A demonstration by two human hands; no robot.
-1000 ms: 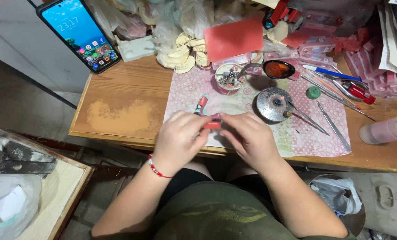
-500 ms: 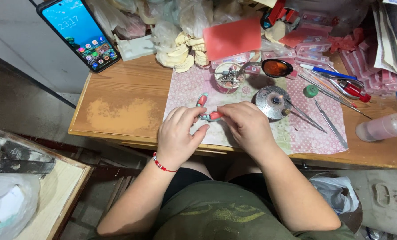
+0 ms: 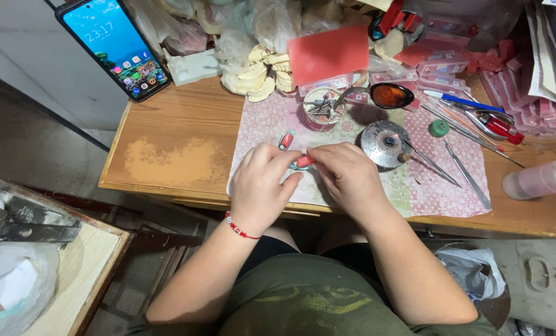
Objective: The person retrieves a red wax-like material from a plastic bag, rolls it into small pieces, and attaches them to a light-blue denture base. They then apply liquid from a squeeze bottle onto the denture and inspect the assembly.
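Both hands meet over the pink patterned mat near the wooden surface's near edge. The left hand and right hand fingers pinch a small red wax piece between them; a round metal burner stands just right.

My left hand and right hand meet over the pink patterned mat on the wooden table, both pinching a small red piece between the fingertips. Another small red piece lies just beyond my left fingers. A round metal burner sits just beside my right hand, a cup of tools behind it, and a phone leans at the far left.
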